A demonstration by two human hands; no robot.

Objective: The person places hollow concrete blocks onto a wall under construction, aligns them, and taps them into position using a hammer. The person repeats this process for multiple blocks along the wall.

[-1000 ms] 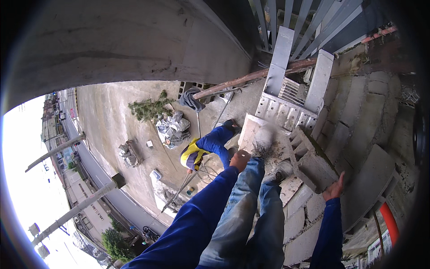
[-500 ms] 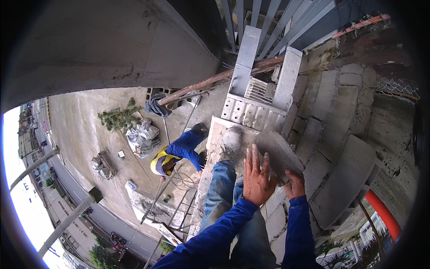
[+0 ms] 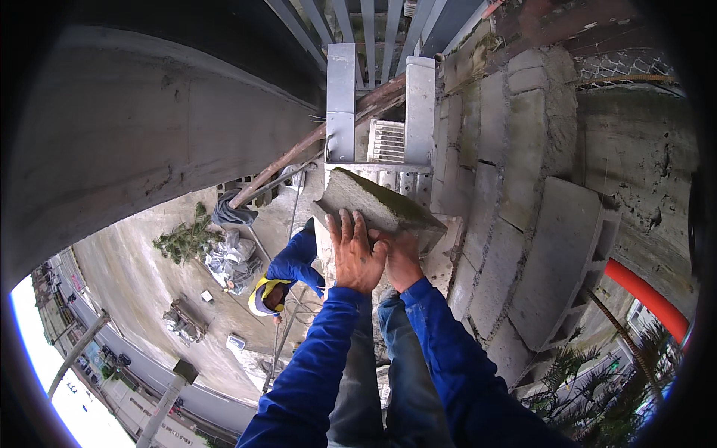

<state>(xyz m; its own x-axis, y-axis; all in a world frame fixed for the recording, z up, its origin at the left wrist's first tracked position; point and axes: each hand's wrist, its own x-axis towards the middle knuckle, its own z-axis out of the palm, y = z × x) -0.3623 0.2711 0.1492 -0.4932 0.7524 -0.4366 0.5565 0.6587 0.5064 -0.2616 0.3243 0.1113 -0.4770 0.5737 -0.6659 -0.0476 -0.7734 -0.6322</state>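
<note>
A rough grey concrete block [image 3: 373,200], dark and greenish along one edge, is tilted above the narrow ledge in front of my legs. My left hand [image 3: 355,261] presses against its near face, fingers extended upward and slightly bent. Beside it, my right hand [image 3: 403,261] curls against the block's near side, thumb close to the left thumb. Both hands bear on the block, and its underside is hidden. Just beyond it lies a ribbed metal plank [image 3: 381,176] with two metal channels on its far side.
A wall of laid blocks [image 3: 493,216] runs along the right, with a large hollow block [image 3: 553,261] on it. A red pipe [image 3: 648,295] and a rusty rebar [image 3: 620,347] stick out nearby. Far below on the left, a co-worker [image 3: 290,263] bends over. A brown pole [image 3: 291,160] slants behind.
The block has moved left with my hands, from beside the wall to in front of the metal plank, and is tilted more. My view has also shifted.
</note>
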